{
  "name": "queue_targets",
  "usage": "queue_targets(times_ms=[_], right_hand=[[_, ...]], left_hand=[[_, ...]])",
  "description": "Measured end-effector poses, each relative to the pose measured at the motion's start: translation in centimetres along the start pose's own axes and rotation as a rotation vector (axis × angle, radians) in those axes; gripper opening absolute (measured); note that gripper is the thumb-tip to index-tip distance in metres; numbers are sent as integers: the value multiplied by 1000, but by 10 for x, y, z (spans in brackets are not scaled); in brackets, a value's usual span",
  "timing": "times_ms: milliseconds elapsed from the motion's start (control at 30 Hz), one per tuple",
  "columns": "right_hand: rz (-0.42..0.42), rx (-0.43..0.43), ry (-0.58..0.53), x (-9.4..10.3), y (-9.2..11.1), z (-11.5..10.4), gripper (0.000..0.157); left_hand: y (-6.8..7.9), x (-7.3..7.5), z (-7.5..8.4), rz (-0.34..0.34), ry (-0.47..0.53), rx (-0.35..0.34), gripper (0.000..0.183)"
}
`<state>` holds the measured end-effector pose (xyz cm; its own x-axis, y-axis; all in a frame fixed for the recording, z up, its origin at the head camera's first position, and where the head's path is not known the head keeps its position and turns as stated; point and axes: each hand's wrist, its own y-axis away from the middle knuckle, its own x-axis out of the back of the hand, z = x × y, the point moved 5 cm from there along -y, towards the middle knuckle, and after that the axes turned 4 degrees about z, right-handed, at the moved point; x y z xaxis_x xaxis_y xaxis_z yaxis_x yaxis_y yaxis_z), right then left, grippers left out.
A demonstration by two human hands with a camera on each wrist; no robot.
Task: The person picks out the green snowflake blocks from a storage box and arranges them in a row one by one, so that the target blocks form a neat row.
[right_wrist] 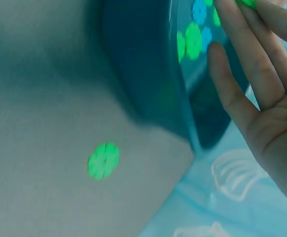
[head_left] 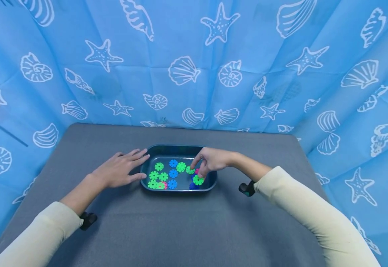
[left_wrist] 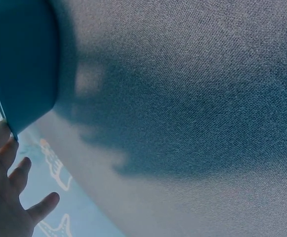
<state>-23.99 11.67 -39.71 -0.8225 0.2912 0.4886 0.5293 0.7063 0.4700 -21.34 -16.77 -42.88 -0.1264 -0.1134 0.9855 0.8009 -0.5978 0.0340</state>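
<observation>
A dark blue tray (head_left: pixel 179 190) holds several notched plastic flower discs: green discs (head_left: pixel 159 166), blue discs (head_left: pixel 172 173) and a few pink ones, some overlapping. My left hand (head_left: pixel 122 168) lies spread at the tray's left end, fingertips at the rim, holding nothing. Over the right part of the tray reaches my right hand (head_left: pixel 214 161). Its index fingertip meets one green disc (head_left: pixel 189 170) and its thumb tip another green disc (head_left: pixel 198 180), the two tips apart. In the right wrist view its fingers look mostly straight, with a green disc (right_wrist: pixel 249 3) by the thumb.
Grey cloth covers the table (head_left: pixel 180 230) under the tray. A single green disc (right_wrist: pixel 103 160) lies on the cloth outside the tray in the right wrist view. Behind and at both sides hangs a blue curtain (head_left: pixel 200 96) with white shell and starfish prints.
</observation>
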Motion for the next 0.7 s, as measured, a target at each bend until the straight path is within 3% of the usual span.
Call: queue_targets(times_ms=[367, 700], right_hand=[[214, 26, -6, 41, 44, 30, 34], [441, -51, -130, 52, 75, 95, 31]], left_hand=[[-2, -3, -1, -10, 6, 21, 76], [-2, -1, -1, 1, -20, 0, 75]])
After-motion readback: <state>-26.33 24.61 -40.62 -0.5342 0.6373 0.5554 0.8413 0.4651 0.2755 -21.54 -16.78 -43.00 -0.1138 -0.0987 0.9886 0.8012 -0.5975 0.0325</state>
